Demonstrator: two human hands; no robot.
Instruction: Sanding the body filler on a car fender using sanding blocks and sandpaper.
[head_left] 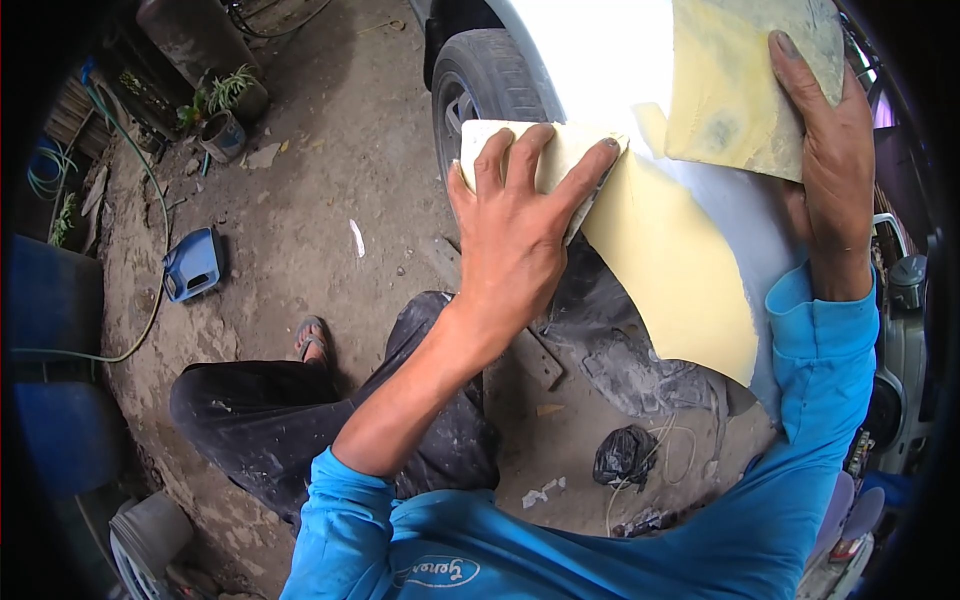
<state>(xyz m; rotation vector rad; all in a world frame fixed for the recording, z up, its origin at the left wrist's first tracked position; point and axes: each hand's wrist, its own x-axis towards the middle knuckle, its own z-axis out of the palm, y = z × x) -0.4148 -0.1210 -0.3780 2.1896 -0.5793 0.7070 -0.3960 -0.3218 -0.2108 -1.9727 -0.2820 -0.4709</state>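
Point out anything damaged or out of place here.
The car carries a big yellow patch, unlike the white and grey around it. Below, a crumpled black bag and pale scraps litter the ground.

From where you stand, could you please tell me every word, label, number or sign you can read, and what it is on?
Blue shirt: white lettering with an oval outline, which I won't copy out.
Small bucket on the ground: markings too small and blurred to read.
Tyre: any sidewall lettering is too small to read.
Cream block under the left hand, yellowish sheet in the right hand: none visible.
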